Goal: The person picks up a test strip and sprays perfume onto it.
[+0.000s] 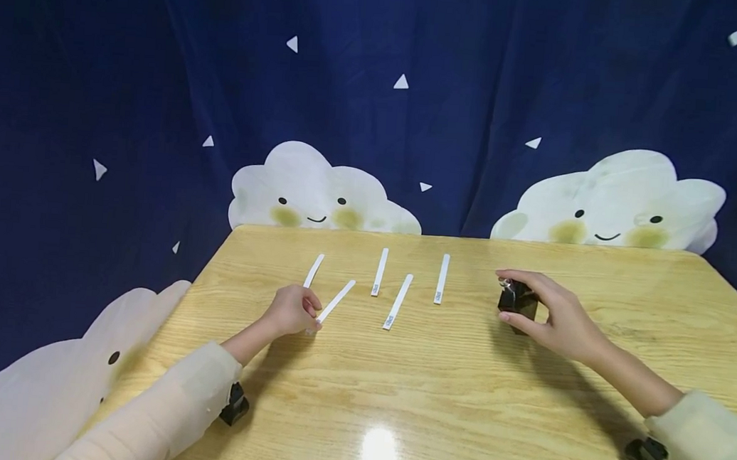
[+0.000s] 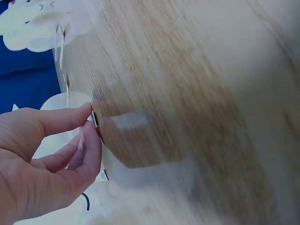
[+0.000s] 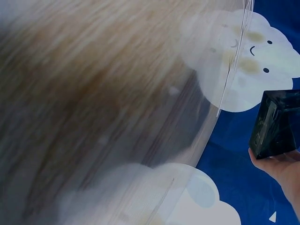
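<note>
Wooden tabletop carries five white paper strips. Left hand pinches the near end of one paper strip, probably light and floppy, best taken by its end; right hand grips a small dark glass bottle, likely slippery.

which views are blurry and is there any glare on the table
Head view: sharp, with a bright glare spot on the table near its front edge. Left wrist view: wood smeared by blur, left hand fairly clear. Right wrist view: heavily blurred, only the dark bottle crisp.

Both wrist views motion-blurred; worktop smeared. Dark bottle cut off at 3 o'clock; strip labels unreadable.
</note>
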`<action>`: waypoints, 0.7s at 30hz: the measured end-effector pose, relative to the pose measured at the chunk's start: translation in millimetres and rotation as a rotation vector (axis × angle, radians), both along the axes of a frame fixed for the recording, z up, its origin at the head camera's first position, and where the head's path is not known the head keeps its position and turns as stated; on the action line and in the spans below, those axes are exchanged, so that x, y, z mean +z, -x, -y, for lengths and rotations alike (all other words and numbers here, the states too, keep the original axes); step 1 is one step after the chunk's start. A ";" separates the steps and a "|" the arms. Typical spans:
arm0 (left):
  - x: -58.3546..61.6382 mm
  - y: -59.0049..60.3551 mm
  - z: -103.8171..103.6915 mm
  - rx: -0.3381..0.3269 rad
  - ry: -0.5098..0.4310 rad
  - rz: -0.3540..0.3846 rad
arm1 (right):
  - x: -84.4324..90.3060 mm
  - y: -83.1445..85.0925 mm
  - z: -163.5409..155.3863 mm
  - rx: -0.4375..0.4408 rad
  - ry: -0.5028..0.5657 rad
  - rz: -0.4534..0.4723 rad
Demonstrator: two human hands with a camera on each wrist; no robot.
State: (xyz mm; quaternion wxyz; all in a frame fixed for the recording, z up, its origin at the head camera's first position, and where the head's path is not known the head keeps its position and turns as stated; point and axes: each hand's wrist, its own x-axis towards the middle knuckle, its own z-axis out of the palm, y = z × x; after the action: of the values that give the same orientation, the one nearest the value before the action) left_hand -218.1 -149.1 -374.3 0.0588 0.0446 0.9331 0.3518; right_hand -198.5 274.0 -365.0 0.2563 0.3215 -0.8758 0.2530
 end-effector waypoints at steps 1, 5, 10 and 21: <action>-0.4 0.2 -0.1 0.005 -0.003 0.002 | -0.2 -0.4 0.1 0.000 0.000 0.003; -0.8 0.5 -1.0 0.023 -0.005 0.010 | -1.4 -1.1 -0.6 0.006 0.008 0.006; 0.9 0.0 -1.8 0.037 0.003 0.008 | -2.5 -0.4 -1.6 0.013 0.007 0.000; -0.3 0.9 -3.9 0.048 -0.035 0.047 | -3.0 1.2 0.5 0.032 0.003 0.002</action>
State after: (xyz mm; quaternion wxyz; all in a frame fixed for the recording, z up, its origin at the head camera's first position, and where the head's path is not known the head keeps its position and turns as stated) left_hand -219.0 -145.2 -374.6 0.0716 0.0151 0.9260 0.3704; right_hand -199.7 273.5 -368.0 0.2521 0.3348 -0.8703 0.2587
